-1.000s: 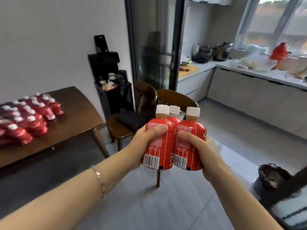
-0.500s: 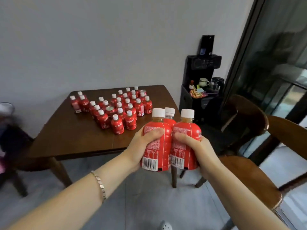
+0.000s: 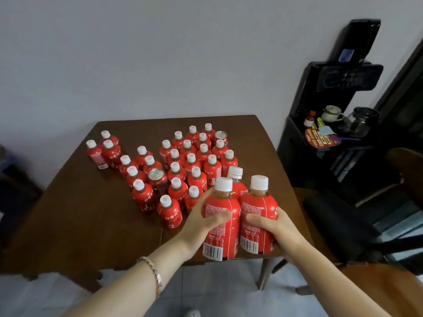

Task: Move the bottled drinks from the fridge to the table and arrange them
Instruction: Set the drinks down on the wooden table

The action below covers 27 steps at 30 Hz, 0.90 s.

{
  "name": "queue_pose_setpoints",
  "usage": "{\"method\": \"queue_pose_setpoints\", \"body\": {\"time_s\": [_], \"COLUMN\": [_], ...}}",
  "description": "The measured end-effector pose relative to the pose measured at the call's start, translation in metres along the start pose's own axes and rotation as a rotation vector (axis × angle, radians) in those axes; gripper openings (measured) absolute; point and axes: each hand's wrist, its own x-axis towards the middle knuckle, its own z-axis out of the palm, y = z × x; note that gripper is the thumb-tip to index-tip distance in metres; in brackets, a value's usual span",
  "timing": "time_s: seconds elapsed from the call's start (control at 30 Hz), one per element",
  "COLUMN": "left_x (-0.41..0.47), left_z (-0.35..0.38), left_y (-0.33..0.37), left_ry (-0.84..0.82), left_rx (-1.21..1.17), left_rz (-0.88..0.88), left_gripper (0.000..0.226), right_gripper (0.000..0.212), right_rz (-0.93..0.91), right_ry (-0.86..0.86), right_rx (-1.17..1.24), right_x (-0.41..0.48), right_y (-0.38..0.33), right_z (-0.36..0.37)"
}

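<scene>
Above the near edge of the brown table [image 3: 68,225], toward its right corner, both hands clasp three red-labelled, white-capped bottles pressed together upright. The left hand [image 3: 203,223] curls round the left bottle [image 3: 219,241], thumb lying across the label facing the camera. The right hand [image 3: 277,227] wraps the right bottle [image 3: 256,239] the same way from the other side. The third bottle [image 3: 238,188] is wedged behind the two, on the side toward the table's far edge, and only its cap and shoulder show. Amber drink shows in the clear necks of the front pair. Whether their bases touch the tabletop cannot be told. On the middle of the table, just beyond the held cluster, the standing bottles [image 3: 191,160] form close slanting rows that run toward the table's far right corner. A far can [image 3: 220,136] stands at the far right of the rows, and a near can [image 3: 156,177] sits among the bottles on the left side of the rows. A trio of bottles [image 3: 107,148] stands apart near the table's far left edge. A bracelet [image 3: 156,273] circles the left wrist, off the table's near edge. Right of the table, against the wall, is a black stand [image 3: 295,143] bearing a mug [image 3: 330,113] and a glass jar [image 3: 361,121]. A dark-cushioned chair [image 3: 338,220] sits by the table's right side.
</scene>
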Motion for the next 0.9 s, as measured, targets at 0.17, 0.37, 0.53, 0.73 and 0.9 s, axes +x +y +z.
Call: {"method": "queue_pose_setpoints", "body": {"time_s": [0.17, 0.37, 0.53, 0.73, 0.9], "left_x": [0.086, 0.174, 0.217, 0.233, 0.228], "left_z": [-0.033, -0.049, -0.04, -0.038, -0.038], "left_y": [-0.045, -0.095, -0.131, -0.167, -0.18], "left_ry": [-0.106, -0.1, -0.026, 0.19, 0.395], "left_rx": [0.027, 0.081, 0.073, 0.053, 0.139], "left_rz": [-0.049, -0.033, 0.024, 0.076, 0.141], "left_gripper": [0.095, 0.093, 0.092, 0.084, 0.083], "right_gripper": [0.099, 0.107, 0.1, 0.099, 0.085], "right_rz": [0.071, 0.106, 0.09, 0.084, -0.056], "right_ry": [0.041, 0.046, 0.014, -0.029, 0.098], "right_rx": [-0.03, -0.006, 0.008, -0.026, -0.085], "right_x": [0.078, 0.148, 0.198, 0.238, 0.244], "right_y": [0.036, 0.06, 0.083, 0.112, 0.139], "right_z": [-0.021, -0.053, -0.08, -0.095, -0.079]}}
